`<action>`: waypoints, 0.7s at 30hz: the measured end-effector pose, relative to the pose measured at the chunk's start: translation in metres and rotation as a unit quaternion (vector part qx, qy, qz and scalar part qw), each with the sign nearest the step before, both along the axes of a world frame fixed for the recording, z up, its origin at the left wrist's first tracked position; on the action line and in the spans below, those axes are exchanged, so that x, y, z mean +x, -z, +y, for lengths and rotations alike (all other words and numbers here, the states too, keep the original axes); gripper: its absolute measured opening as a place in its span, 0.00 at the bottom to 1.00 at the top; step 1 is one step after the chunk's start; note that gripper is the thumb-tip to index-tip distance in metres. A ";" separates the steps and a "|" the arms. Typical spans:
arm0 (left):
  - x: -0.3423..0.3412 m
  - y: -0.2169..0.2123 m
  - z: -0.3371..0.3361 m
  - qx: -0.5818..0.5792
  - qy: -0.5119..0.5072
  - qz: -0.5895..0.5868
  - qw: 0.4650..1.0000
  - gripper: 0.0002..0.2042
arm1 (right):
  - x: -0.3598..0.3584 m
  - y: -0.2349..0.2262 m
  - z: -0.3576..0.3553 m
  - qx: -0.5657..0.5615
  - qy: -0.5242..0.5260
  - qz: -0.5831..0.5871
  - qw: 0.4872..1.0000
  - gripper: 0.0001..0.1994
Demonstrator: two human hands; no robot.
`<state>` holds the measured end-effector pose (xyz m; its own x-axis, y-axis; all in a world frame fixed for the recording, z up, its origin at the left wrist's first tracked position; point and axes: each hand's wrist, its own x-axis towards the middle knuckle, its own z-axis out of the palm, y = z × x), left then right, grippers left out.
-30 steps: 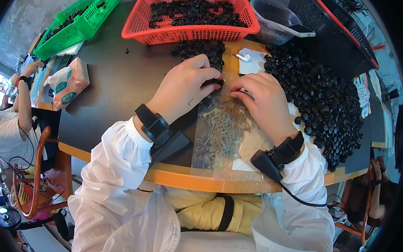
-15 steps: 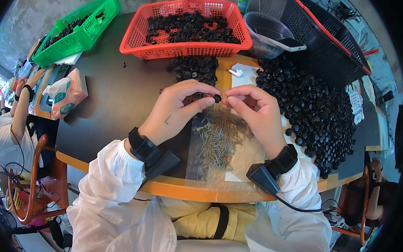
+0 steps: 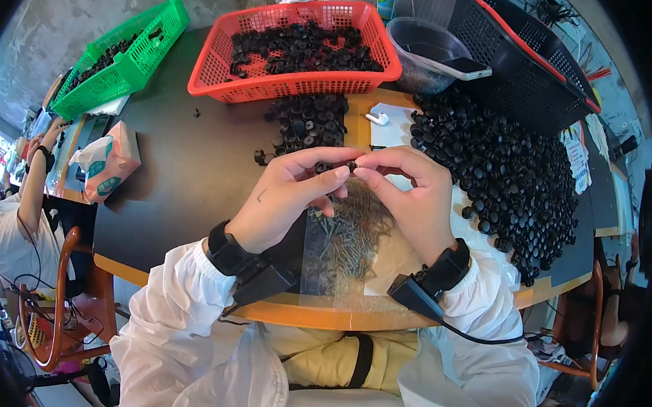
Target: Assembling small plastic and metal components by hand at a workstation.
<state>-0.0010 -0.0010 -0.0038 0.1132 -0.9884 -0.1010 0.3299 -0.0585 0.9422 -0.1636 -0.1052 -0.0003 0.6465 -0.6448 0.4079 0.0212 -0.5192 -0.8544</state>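
Between the thumb and forefinger of my left hand (image 3: pixel 281 197) sits a small black round part (image 3: pixel 352 166). The fingers of my right hand (image 3: pixel 416 194) are closed in a pinch against it; whatever they hold is too small to make out. Under both hands lies a heap of metal screws (image 3: pixel 350 242) on a clear sheet. Just beyond my left hand, a cluster of black round parts (image 3: pixel 308 124) rests on the dark table. Right of my right hand spreads a large heap of glossy black caps (image 3: pixel 506 185).
A red basket (image 3: pixel 295 90) of black parts stands at the back, with a clear tub (image 3: pixel 416 67) and phone (image 3: pixel 465 67) beside it. A black basket (image 3: pixel 527 89) leans at back right. A green basket (image 3: pixel 136 72) and tissue pack (image 3: pixel 119 165) are left, near another person (image 3: pixel 19 222).
My right fingertips have come left and now meet the black part, where a small gap was before. Both hands are slightly lower, and the view has shifted a little.
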 end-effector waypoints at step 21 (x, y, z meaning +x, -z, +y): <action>0.003 0.010 0.000 -0.039 0.007 0.026 0.999 0.14 | 0.001 0.003 -0.002 0.012 0.031 -0.019 0.999 0.07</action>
<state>0.0025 -0.0015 -0.0139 0.0968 -0.9949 -0.0287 0.3775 0.0100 0.9260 -0.1628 -0.1073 -0.0031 0.5898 -0.6925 0.4155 0.0226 -0.5001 -0.8657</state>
